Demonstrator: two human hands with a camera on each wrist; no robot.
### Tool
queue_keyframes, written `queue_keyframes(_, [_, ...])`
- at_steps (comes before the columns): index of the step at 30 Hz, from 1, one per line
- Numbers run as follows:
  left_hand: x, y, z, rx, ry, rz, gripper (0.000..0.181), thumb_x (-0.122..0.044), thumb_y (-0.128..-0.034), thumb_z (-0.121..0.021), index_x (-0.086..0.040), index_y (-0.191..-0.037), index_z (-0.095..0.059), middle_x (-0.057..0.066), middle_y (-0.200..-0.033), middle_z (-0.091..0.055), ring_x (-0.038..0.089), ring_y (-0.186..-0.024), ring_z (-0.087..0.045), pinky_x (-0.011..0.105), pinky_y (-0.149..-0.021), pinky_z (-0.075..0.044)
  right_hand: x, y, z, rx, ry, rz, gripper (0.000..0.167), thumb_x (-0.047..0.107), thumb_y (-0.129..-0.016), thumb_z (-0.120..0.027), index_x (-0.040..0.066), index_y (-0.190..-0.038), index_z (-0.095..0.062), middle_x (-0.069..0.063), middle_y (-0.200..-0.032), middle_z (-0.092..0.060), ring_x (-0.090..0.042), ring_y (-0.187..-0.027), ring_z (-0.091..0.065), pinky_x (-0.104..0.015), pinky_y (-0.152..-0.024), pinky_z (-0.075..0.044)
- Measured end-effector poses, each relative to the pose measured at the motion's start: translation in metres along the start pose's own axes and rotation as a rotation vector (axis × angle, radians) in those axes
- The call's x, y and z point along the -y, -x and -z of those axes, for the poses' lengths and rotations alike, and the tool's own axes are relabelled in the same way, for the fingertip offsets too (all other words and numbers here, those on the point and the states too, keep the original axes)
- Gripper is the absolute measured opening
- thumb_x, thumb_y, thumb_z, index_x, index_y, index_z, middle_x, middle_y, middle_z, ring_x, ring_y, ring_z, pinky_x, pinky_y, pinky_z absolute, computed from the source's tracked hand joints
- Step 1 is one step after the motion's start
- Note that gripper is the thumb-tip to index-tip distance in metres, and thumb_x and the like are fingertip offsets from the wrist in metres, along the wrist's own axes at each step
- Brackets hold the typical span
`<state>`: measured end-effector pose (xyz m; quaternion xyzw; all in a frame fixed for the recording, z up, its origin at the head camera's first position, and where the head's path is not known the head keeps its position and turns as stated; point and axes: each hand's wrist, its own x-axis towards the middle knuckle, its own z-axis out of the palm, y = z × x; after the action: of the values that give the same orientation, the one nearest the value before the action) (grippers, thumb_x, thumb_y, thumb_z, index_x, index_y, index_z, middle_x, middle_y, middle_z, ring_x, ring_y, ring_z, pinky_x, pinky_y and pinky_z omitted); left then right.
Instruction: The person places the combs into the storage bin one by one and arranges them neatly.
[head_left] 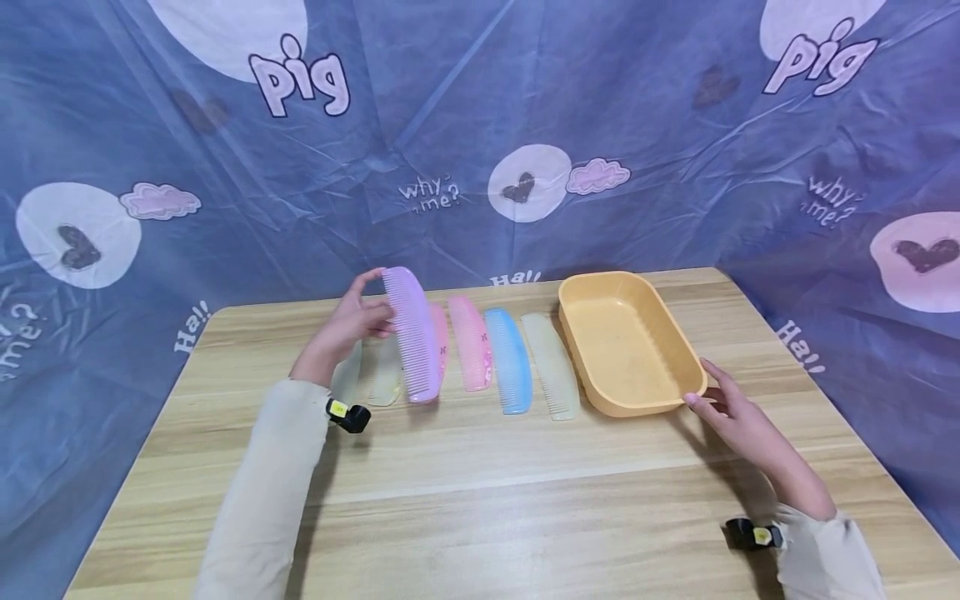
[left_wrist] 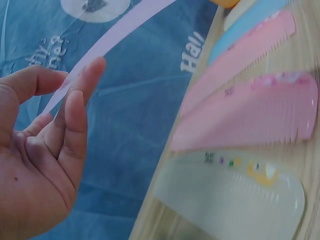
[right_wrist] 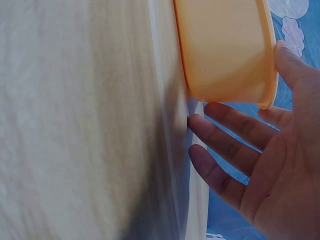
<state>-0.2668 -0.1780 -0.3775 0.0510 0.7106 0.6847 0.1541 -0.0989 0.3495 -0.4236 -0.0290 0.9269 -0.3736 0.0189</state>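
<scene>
A purple comb [head_left: 415,342] is pinched at its toothed side between the thumb and fingers of my left hand [head_left: 348,325], raised above the table. In the left wrist view the same purple comb [left_wrist: 120,32] appears nearly edge-on. Below it lies a pink comb [left_wrist: 250,112], partly hidden in the head view, beside a pale comb [left_wrist: 235,195] with a small yellow picture. At the right, my right hand [head_left: 738,417] holds the near right corner of a yellow-orange tray [head_left: 678,358] by thumb and index finger. The other fingers stand apart below the rim [right_wrist: 225,145].
Right of the purple comb lie another pink comb [head_left: 470,342], a blue comb [head_left: 512,362] and a pale comb [head_left: 552,367] close to the tray. Another pale comb [head_left: 347,375] lies partly behind the left wrist. A blue printed cloth [head_left: 420,150] hangs behind the wooden table [head_left: 480,517].
</scene>
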Motion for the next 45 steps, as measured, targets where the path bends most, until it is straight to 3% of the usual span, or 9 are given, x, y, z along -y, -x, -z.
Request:
queue_keyframes(10, [-0.014,-0.012,-0.028,0.039,0.004,-0.023,0.074,0.006,-0.0872,-0.051,-0.016,-0.149,-0.016,-0.009,-0.077,-0.064,0.005,-0.053,-0.061,0.017,-0.051,-0.05,0.0,0.001,0.0,-0.004,0.0,-0.01,0.07,0.026,-0.101,-0.05,0.001,-0.153,-0.01,-0.041,-0.124,-0.052,0.028,-0.092,-0.034,-0.002,-0.073,-0.038])
queue_keyframes(20, [-0.015,-0.019,-0.051,0.058,0.043,-0.046,0.076,0.009,-0.0857,-0.051,-0.018,-0.148,-0.018,-0.005,-0.075,-0.063,0.007,-0.052,-0.061,0.019,-0.05,-0.05,-0.001,0.0,0.0,-0.003,0.0,0.006,0.07,0.025,-0.101,-0.05,0.001,-0.153,-0.01,-0.041,-0.124,-0.052,0.029,-0.093,-0.034,-0.002,-0.074,-0.038])
queue_keyframes(35, [-0.018,-0.031,-0.087,0.014,0.096,-0.052,0.075,0.007,-0.0865,-0.053,-0.023,-0.147,-0.021,-0.002,-0.084,-0.064,0.009,-0.053,-0.062,0.021,-0.052,-0.051,-0.005,0.0,0.0,0.014,0.039,-0.015,0.071,0.028,-0.101,-0.05,0.002,-0.153,-0.01,-0.041,-0.123,-0.054,0.027,-0.091,-0.034,-0.004,-0.073,-0.039])
queue_keyframes(37, [-0.018,-0.033,-0.091,0.016,0.1,-0.051,0.075,0.007,-0.0869,-0.054,-0.023,-0.147,-0.021,-0.001,-0.085,-0.064,0.009,-0.053,-0.062,0.021,-0.052,-0.051,-0.005,0.0,0.0,0.013,0.045,-0.015,0.071,0.028,-0.101,-0.05,0.002,-0.153,-0.01,-0.04,-0.123,-0.054,0.019,-0.094,-0.045,-0.004,-0.073,-0.039])
queue_keyframes(39, [-0.019,-0.035,-0.096,0.019,0.101,-0.059,0.074,0.007,-0.0872,-0.054,-0.023,-0.147,-0.022,0.0,-0.085,-0.064,0.009,-0.053,-0.062,0.02,-0.052,-0.05,-0.005,0.0,0.0,0.009,0.057,-0.013,0.071,0.028,-0.101,-0.049,0.002,-0.153,-0.01,-0.04,-0.123,-0.054,0.0,-0.1,-0.059,-0.005,-0.073,-0.039])
queue_keyframes(41, [-0.02,-0.038,-0.1,0.022,0.106,-0.067,0.073,0.007,-0.087,-0.054,-0.023,-0.146,-0.022,0.0,-0.084,-0.064,0.009,-0.053,-0.062,0.02,-0.051,-0.05,-0.005,-0.001,0.0,0.003,0.071,-0.011,0.071,0.028,-0.101,-0.049,0.002,-0.153,-0.009,-0.04,-0.123,-0.055,-0.021,-0.104,-0.062,-0.005,-0.073,-0.039])
queue_keyframes(42, [-0.021,-0.039,-0.103,0.023,0.108,-0.069,0.073,0.007,-0.0869,-0.053,-0.022,-0.146,-0.022,0.0,-0.084,-0.064,0.009,-0.052,-0.062,0.02,-0.051,-0.05,-0.005,-0.001,0.0,0.001,0.073,-0.008,0.071,0.028,-0.101,-0.049,0.002,-0.154,-0.009,-0.039,-0.123,-0.055,-0.022,-0.105,-0.062,-0.005,-0.073,-0.039])
queue_keyframes(43, [-0.021,-0.04,-0.105,0.022,0.11,-0.068,0.073,0.007,-0.0869,-0.053,-0.022,-0.146,-0.023,-0.001,-0.083,-0.064,0.008,-0.052,-0.062,0.019,-0.051,-0.049,-0.006,-0.001,0.0,0.001,0.074,-0.008,0.071,0.028,-0.101,-0.049,0.003,-0.154,-0.009,-0.039,-0.123,-0.055,-0.02,-0.104,-0.062,-0.005,-0.073,-0.039])
queue_keyframes(45, [-0.02,-0.042,-0.109,0.021,0.111,-0.064,0.072,0.008,-0.0869,-0.053,-0.022,-0.145,-0.023,-0.001,-0.083,-0.063,0.008,-0.051,-0.062,0.019,-0.05,-0.049,-0.007,-0.001,0.0,0.0,0.071,-0.003,0.07,0.027,-0.101,-0.05,0.003,-0.153,-0.01,-0.039,-0.122,-0.056,0.001,-0.098,-0.059,-0.004,-0.073,-0.039])
